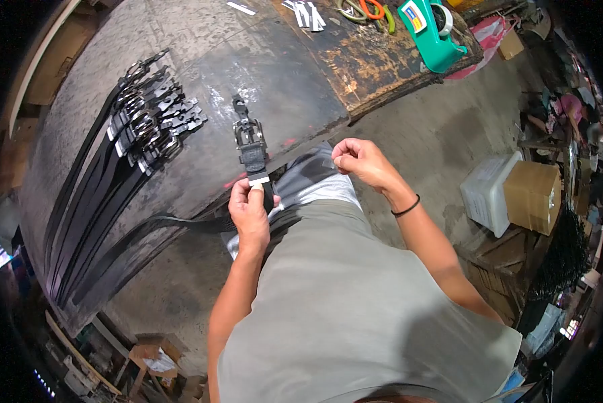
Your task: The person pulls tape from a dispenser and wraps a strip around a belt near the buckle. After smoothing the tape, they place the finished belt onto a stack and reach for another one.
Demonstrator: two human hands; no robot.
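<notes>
A black strap [253, 158] with a metal buckle lies at the table's near edge, a white label around it. My left hand [249, 211] pinches this strap just below the label, and the strap's tail loops away to the left. To the right of the strap, my right hand [363, 163] is raised with its fingers pinched together; a small clear piece seems to hang at the fingertips, too faint to name. At the left, a bundle of black straps [100, 174] with metal buckles lies on the table [210, 40].
A green tape dispenser [432, 33], orange-handled scissors [372, 9] and white paper strips [308, 16] are at the table's far side. On the right floor stand a white plastic box [487, 195] and a cardboard box [532, 196]. Another person [570, 111] is at the far right.
</notes>
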